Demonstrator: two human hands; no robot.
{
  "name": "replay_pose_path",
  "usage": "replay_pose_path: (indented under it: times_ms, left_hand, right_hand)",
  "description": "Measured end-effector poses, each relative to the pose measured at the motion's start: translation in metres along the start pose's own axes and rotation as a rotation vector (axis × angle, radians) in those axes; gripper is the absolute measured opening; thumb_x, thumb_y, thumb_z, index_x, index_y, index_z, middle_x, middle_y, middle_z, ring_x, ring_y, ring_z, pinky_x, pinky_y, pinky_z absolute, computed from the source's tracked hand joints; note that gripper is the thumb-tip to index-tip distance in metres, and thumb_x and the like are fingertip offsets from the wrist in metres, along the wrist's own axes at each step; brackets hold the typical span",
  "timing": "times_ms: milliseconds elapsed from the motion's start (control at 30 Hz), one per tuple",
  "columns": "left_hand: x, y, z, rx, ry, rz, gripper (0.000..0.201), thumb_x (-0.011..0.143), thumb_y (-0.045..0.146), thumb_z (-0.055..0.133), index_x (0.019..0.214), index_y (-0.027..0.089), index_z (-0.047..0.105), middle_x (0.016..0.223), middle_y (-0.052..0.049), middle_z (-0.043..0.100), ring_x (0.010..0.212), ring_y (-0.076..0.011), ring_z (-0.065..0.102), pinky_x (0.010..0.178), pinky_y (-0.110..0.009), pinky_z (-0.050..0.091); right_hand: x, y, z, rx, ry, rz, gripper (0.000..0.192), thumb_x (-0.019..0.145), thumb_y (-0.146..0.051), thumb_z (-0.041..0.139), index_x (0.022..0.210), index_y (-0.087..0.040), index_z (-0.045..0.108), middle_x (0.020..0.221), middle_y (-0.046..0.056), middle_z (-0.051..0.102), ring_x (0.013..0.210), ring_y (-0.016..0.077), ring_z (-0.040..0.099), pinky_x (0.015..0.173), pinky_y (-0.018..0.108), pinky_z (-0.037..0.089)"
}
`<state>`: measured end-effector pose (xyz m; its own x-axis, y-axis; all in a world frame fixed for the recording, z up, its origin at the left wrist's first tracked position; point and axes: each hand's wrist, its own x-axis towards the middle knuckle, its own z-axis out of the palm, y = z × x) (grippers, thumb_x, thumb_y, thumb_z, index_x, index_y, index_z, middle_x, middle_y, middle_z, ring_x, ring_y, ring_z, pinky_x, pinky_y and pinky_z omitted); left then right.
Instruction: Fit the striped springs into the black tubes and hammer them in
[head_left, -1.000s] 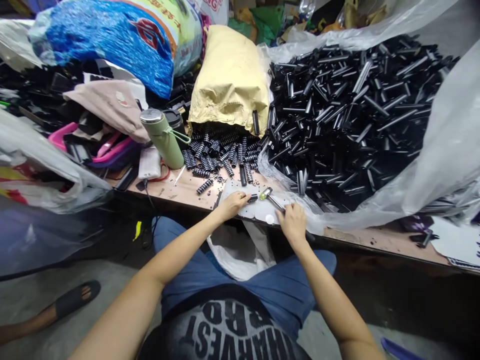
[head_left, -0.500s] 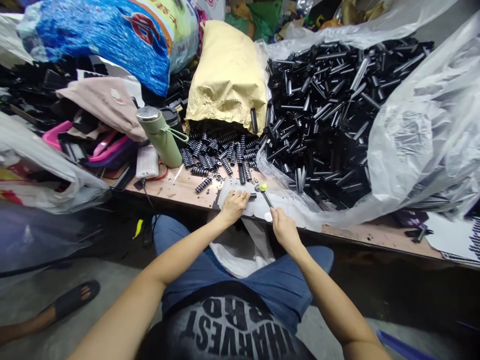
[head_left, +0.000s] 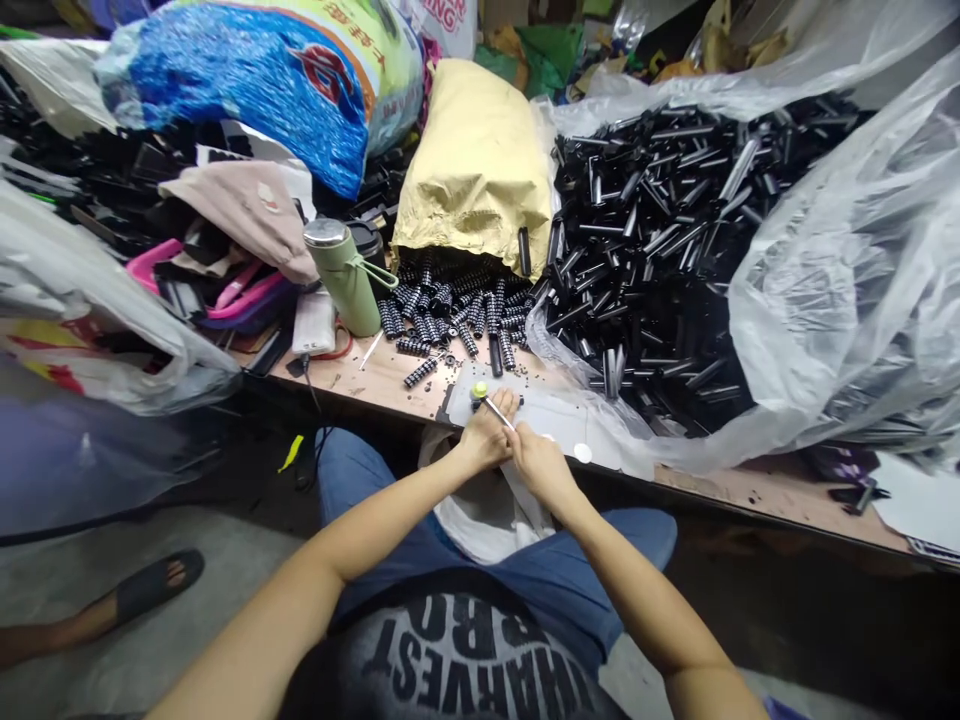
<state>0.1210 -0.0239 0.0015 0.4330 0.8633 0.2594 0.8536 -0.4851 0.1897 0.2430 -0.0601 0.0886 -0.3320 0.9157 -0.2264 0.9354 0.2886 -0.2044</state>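
Observation:
My left hand (head_left: pixel 487 436) rests at the front edge of the bench, its fingers closed over a black tube (head_left: pixel 520 401) that lies on a pale grey plate (head_left: pixel 553 412). Only the ends of the tube show. My right hand (head_left: pixel 541 466) grips the thin handle of a small hammer (head_left: pixel 496 411). The hammer's yellow-green head is over the left end of the tube; whether they touch, I cannot tell. Behind the plate lie several ribbed black rollers (head_left: pixel 420 372) and one smooth black tube (head_left: pixel 496 355).
A yellow sack (head_left: pixel 480 160) spills ribbed rollers onto the bench. Right of it, a clear plastic bag (head_left: pixel 810 290) holds a heap of black tubes (head_left: pixel 652 230). At left stand a green bottle (head_left: pixel 346 285) and a white power bank (head_left: pixel 314 322). Another person's sandalled foot (head_left: pixel 161 582) is at lower left.
My right hand has swung the hammer left, from beside the tube's right end to its left end. Both hands are now close together. The view has shifted slightly.

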Motion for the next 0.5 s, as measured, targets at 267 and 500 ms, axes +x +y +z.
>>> replay_pose_path:
  times_ms: [267,500]
  left_hand:
    - [-0.011,0.022,-0.04,-0.135,-0.054,-0.052,0.036,0.09,0.009,0.038,0.122,0.012,0.054,0.098,-0.013,0.062,0.093,-0.0234,0.057,0.079,-0.035,0.05]
    - [0.012,-0.013,-0.052,-0.233,0.03,-0.13,0.041,0.092,0.037,0.048,0.125,0.013,0.051,0.114,-0.016,0.058,0.103,-0.0258,0.055,0.087,-0.038,0.048]
  right_hand:
    - [0.0,0.071,-0.014,-0.066,0.19,0.198,0.037,0.099,-0.047,0.032,0.092,-0.02,0.056,0.075,0.006,0.067,0.062,0.0192,0.06,0.057,0.028,0.024]
    - [0.007,0.123,0.016,-0.256,0.292,0.239,0.037,0.097,-0.046,0.038,0.09,-0.016,0.059,0.089,0.011,0.065,0.081,0.0225,0.059,0.061,0.03,0.03]
